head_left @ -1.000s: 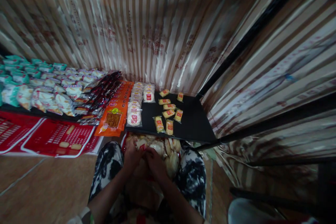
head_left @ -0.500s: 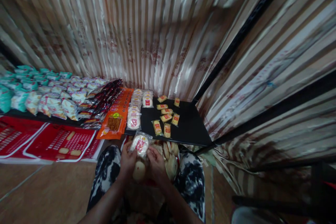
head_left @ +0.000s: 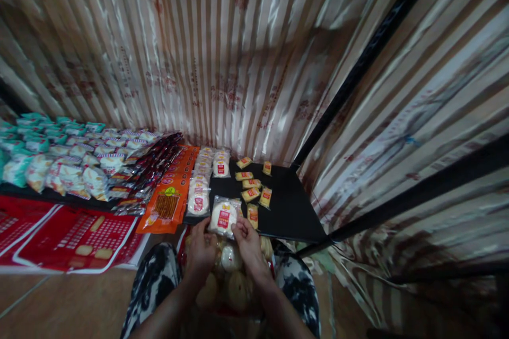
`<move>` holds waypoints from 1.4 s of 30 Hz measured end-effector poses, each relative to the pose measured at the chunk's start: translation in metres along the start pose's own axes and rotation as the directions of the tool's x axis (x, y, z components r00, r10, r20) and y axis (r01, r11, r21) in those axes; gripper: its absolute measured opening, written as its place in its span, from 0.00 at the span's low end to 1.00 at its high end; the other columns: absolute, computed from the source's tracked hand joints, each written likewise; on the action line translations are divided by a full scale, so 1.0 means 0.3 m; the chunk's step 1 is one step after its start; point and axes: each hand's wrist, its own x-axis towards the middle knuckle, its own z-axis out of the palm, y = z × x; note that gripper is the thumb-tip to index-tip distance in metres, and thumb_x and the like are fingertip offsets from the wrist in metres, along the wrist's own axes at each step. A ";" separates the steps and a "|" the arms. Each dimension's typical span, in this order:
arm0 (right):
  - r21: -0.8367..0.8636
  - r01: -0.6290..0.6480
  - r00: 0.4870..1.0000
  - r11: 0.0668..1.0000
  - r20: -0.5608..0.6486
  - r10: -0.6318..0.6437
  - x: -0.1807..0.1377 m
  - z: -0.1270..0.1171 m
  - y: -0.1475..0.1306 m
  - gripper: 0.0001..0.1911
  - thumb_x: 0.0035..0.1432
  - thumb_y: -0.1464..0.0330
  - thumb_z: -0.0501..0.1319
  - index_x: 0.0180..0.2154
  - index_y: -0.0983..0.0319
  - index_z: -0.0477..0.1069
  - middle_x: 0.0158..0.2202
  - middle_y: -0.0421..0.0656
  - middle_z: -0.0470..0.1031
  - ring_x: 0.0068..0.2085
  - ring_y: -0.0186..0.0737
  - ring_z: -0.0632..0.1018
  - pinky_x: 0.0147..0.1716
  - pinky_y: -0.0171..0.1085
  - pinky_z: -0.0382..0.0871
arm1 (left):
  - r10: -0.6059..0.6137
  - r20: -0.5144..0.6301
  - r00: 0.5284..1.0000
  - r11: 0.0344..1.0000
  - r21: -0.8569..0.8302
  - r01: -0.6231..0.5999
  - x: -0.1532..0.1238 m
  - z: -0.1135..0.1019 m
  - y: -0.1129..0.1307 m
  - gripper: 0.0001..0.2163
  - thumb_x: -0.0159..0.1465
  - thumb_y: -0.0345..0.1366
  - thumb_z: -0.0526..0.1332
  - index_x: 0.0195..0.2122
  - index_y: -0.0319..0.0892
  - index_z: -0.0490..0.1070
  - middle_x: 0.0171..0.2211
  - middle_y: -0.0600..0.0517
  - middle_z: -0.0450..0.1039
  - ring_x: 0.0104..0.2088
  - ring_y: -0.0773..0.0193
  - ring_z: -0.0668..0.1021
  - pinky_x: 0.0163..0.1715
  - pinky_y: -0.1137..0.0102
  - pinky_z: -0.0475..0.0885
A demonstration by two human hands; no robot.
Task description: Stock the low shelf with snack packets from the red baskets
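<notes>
Between my hands, over the black shelf's front edge, is a clear packet of round white crackers (head_left: 223,218) with a red label facing up. My left hand (head_left: 202,248) grips its left lower edge with curled fingers. The right edge is pinched by my right hand (head_left: 249,241), thumb and fingers together. Below my wrists, between my knees, a bag of pale round wrapped snacks (head_left: 234,283) shows partly. Matching white cracker packets (head_left: 199,202) lie in a column on the shelf, left of the held one. Small yellow packets (head_left: 250,194) are scattered to its right.
The black shelf (head_left: 292,204) ends at a dark metal leg on the right. An orange bag (head_left: 169,198), dark packets (head_left: 153,169) and rows of white and teal packets (head_left: 71,175) fill its left part. Red printed bags (head_left: 75,238) hang below. A striped curtain (head_left: 222,63) stands behind.
Both hands have moved forward and slightly right with the cracker packet, from above my lap to the shelf edge. The packet now lies flatter, and the view has tilted up a little.
</notes>
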 end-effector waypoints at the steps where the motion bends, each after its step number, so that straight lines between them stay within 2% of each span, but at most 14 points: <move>1: -0.025 0.022 1.000 0.999 -0.004 -0.022 0.035 -0.005 -0.009 0.16 0.43 0.60 0.63 0.35 0.62 0.69 0.29 0.42 0.76 0.31 0.39 0.76 0.35 0.38 0.70 | 0.026 -0.007 1.000 0.999 0.040 -0.026 0.007 0.008 0.011 0.19 0.52 0.29 0.54 0.46 0.38 0.67 0.46 0.43 0.68 0.45 0.58 0.73 0.46 0.62 0.69; 5: -0.143 0.081 0.996 0.986 -0.017 -0.084 0.189 -0.005 -0.031 0.15 0.45 0.61 0.59 0.36 0.62 0.69 0.29 0.42 0.75 0.30 0.38 0.76 0.32 0.36 0.70 | 0.055 0.036 0.998 0.998 0.001 -0.055 0.052 0.066 0.069 0.19 0.57 0.30 0.51 0.50 0.37 0.65 0.52 0.43 0.66 0.51 0.59 0.70 0.51 0.64 0.65; 9: -0.309 0.106 0.994 0.945 -0.004 -0.113 0.339 0.020 -0.036 0.14 0.48 0.64 0.56 0.38 0.62 0.68 0.31 0.43 0.76 0.32 0.38 0.76 0.33 0.35 0.70 | -0.027 0.125 0.992 0.996 -0.085 0.038 0.145 0.146 0.118 0.20 0.59 0.32 0.50 0.54 0.40 0.61 0.55 0.45 0.64 0.49 0.63 0.72 0.51 0.67 0.66; 13: -0.497 0.105 0.993 0.861 0.005 -0.119 0.452 0.056 -0.036 0.12 0.51 0.69 0.55 0.39 0.64 0.69 0.34 0.45 0.76 0.36 0.39 0.76 0.38 0.36 0.69 | -0.072 0.157 0.985 0.994 -0.072 0.085 0.252 0.202 0.143 0.21 0.60 0.32 0.50 0.55 0.41 0.61 0.58 0.47 0.60 0.55 0.62 0.67 0.55 0.67 0.62; 17: -0.644 0.092 0.993 0.760 0.007 -0.115 0.522 0.091 -0.037 0.11 0.52 0.71 0.56 0.39 0.63 0.71 0.35 0.44 0.77 0.37 0.38 0.77 0.39 0.35 0.68 | -0.092 0.184 0.979 0.996 0.015 0.090 0.336 0.231 0.144 0.22 0.61 0.32 0.49 0.56 0.33 0.59 0.60 0.42 0.57 0.60 0.61 0.60 0.60 0.67 0.52; 20: -0.710 0.092 0.994 0.698 0.030 -0.101 0.560 0.106 -0.039 0.11 0.52 0.71 0.57 0.39 0.63 0.72 0.36 0.44 0.77 0.37 0.37 0.77 0.39 0.33 0.68 | -0.100 0.196 0.975 0.995 0.045 0.092 0.377 0.245 0.140 0.21 0.61 0.31 0.48 0.56 0.34 0.61 0.59 0.43 0.59 0.59 0.62 0.61 0.60 0.67 0.51; 28: -0.775 0.123 0.991 0.620 0.063 -0.118 0.611 0.117 -0.049 0.10 0.52 0.74 0.56 0.37 0.64 0.73 0.36 0.46 0.77 0.38 0.39 0.76 0.40 0.34 0.65 | -0.130 0.185 0.974 0.985 0.137 0.106 0.427 0.271 0.139 0.21 0.61 0.31 0.48 0.56 0.32 0.61 0.59 0.42 0.59 0.59 0.61 0.62 0.59 0.69 0.52; 33: -0.889 0.178 0.980 0.421 0.122 -0.156 0.601 0.124 -0.056 0.10 0.53 0.72 0.55 0.37 0.63 0.72 0.37 0.48 0.76 0.40 0.42 0.75 0.38 0.35 0.64 | -0.126 0.167 0.978 0.984 0.143 0.102 0.448 0.279 0.126 0.20 0.60 0.30 0.49 0.54 0.34 0.63 0.57 0.42 0.61 0.58 0.60 0.63 0.59 0.66 0.54; 35: -0.908 0.179 0.978 0.380 0.124 -0.166 0.598 0.128 -0.056 0.10 0.54 0.72 0.55 0.38 0.62 0.71 0.38 0.49 0.75 0.40 0.42 0.75 0.37 0.35 0.64 | -0.128 0.154 0.980 0.985 0.134 0.108 0.455 0.281 0.122 0.19 0.60 0.29 0.49 0.52 0.36 0.65 0.56 0.43 0.64 0.57 0.59 0.65 0.58 0.65 0.55; 42: -0.895 0.173 0.982 0.411 0.126 -0.140 0.608 0.135 -0.046 0.12 0.54 0.73 0.54 0.41 0.65 0.70 0.39 0.52 0.73 0.38 0.43 0.75 0.36 0.37 0.64 | -0.063 0.138 0.988 0.991 0.125 0.046 0.469 0.307 0.100 0.19 0.59 0.28 0.49 0.50 0.35 0.67 0.54 0.42 0.66 0.56 0.59 0.67 0.57 0.65 0.57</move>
